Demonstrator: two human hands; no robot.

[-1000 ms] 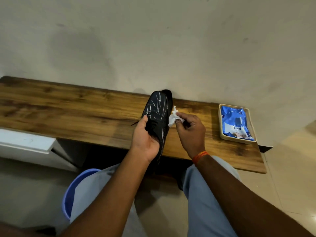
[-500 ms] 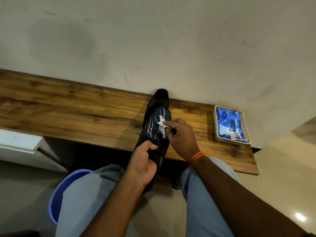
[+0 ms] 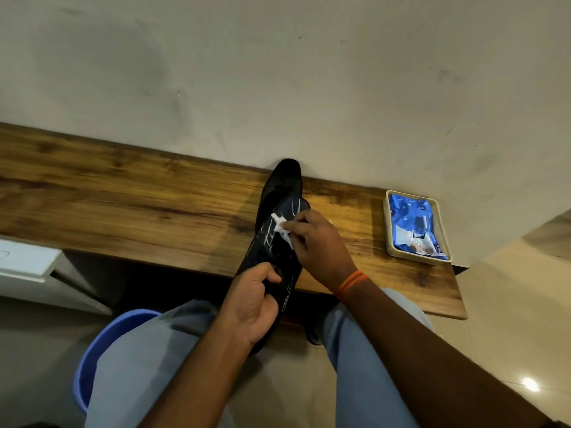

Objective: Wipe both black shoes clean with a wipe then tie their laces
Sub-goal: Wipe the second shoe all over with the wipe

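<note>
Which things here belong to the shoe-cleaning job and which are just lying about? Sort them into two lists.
In the job:
held black shoe, gripped by the left hand
white wipe, pinched by the right hand
second black shoe on the wooden shelf
blue wipes pack in its beige tray

Lying about:
blue bucket
white drawer

You've got the near shoe [image 3: 272, 254] raised over the front edge of the shelf [image 3: 123, 211], toe pointing away from you at the wall [image 3: 278, 72]. Your left hand [image 3: 251, 304] grips its heel end, nearest you; your right hand [image 3: 318, 242] pinches the wipe [image 3: 281, 228] onto its upper, further forward. The second shoe [image 3: 282, 180] lies on the shelf behind it, toe against the wall. Off to your right, near the shelf's end, the tray [image 3: 390, 242] holds the wipe packet [image 3: 412, 223]. The bucket [image 3: 92, 359] sits on the floor by your left leg.
</note>
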